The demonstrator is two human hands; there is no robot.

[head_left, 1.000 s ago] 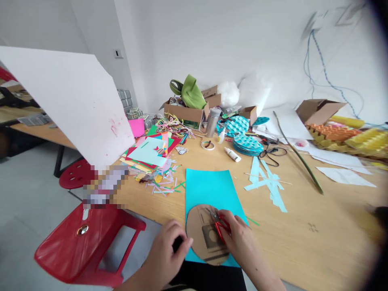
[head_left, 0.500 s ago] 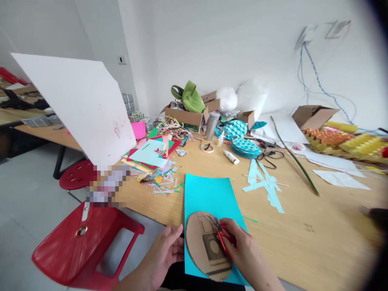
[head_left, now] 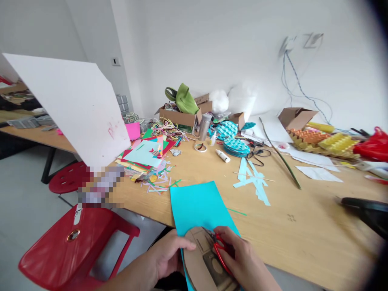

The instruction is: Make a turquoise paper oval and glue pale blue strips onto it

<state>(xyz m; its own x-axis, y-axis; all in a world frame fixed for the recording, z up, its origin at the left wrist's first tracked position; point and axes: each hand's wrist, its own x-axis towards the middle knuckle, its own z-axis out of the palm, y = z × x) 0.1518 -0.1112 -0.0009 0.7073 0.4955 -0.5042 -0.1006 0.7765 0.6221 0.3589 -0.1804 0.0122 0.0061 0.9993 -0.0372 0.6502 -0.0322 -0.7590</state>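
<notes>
A round brown cardboard disc (head_left: 202, 266) lies on a turquoise paper sheet (head_left: 197, 206) at the near edge of the wooden table (head_left: 303, 226). My left hand (head_left: 168, 254) pinches the left edge of the disc and sheet together, fingers closed on them. Over the disc, my right hand (head_left: 245, 262) is closed round small red-handled scissors (head_left: 220, 246), whose blades point up and left onto the cardboard.
A red plastic stool (head_left: 75, 246) stands left of me, and a big white board (head_left: 72, 109) leans over the table's left end. Coloured paper stacks (head_left: 145, 155), scraps, glue bottles, cardboard boxes (head_left: 178, 115), egg trays (head_left: 330, 141) and cables crowd the back of the table. A dark object (head_left: 366, 210) sits at right.
The view swung right and up, so the sheet and disc now sit lower in the picture. My left hand closed onto the disc's left edge; the right hand kept the scissors on it.
</notes>
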